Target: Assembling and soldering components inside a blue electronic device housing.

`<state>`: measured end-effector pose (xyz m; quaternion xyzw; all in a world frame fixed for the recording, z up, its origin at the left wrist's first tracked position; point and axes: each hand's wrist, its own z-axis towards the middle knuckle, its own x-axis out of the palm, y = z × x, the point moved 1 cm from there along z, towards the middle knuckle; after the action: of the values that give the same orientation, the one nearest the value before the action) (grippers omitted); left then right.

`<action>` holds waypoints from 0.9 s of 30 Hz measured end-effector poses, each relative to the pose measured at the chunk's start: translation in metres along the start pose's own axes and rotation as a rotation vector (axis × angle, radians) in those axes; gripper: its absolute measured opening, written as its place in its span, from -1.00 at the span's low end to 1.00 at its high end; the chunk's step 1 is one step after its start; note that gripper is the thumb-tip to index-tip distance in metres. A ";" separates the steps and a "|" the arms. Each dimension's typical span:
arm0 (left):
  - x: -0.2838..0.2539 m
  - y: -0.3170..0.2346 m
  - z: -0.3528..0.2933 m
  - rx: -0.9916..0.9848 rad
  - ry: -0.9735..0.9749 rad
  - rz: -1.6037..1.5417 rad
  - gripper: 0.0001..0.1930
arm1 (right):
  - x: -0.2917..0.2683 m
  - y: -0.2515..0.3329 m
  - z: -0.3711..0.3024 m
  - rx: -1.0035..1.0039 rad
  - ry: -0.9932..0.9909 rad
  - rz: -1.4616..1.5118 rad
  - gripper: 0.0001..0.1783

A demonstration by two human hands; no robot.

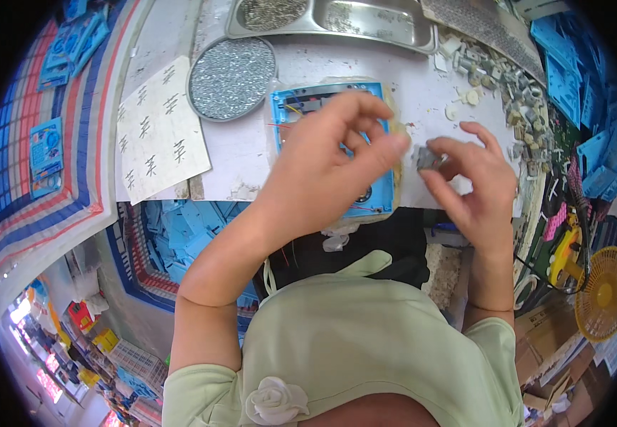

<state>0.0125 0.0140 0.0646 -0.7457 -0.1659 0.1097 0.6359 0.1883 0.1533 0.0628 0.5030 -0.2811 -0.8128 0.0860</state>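
Here, blocky grey piece (430,158) in right hand (477,183).

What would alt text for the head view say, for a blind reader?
A person's right hand pinches a small grey part beside an open blue plastic casing, while the left hand hovers over the casing. On the white table are a round dish of shiny metal pieces, a paper sheet with dark characters, and scattered small parts.
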 end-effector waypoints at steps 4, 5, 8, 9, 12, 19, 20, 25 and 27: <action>-0.004 0.012 -0.003 -0.069 0.162 0.027 -0.87 | 0.003 0.012 0.005 -0.131 -0.033 0.037 -0.63; -0.003 0.012 -0.008 -0.100 0.166 -0.025 -0.87 | 0.005 0.013 0.004 -0.141 -0.056 0.051 -0.61; 0.001 0.019 -0.021 -0.124 0.116 -0.168 -0.87 | 0.011 0.021 -0.007 0.214 -0.044 0.562 -0.51; 0.003 0.017 -0.020 -0.080 0.122 -0.111 -0.88 | 0.016 0.023 -0.015 0.396 -0.038 0.761 -0.49; 0.008 0.008 -0.008 0.060 0.161 0.048 -0.90 | 0.026 0.015 -0.031 0.458 -0.090 0.958 -0.45; -0.017 -0.020 0.142 0.409 0.204 0.850 -0.77 | 0.003 -0.003 -0.038 0.558 -0.228 1.036 -0.43; -0.017 -0.013 0.166 0.451 0.085 0.865 -0.77 | 0.002 -0.002 -0.037 0.550 -0.233 1.036 -0.43; 0.013 0.006 0.235 0.473 -0.022 0.951 -0.77 | 0.001 -0.007 -0.044 0.537 -0.261 0.934 -0.43; 0.020 0.012 0.243 0.465 -0.054 1.024 -0.74 | 0.000 -0.012 -0.051 0.555 -0.278 0.931 -0.43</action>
<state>-0.0587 0.2414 0.0136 -0.5681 0.2296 0.4571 0.6447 0.2346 0.1444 0.0393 0.2177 -0.6858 -0.6431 0.2622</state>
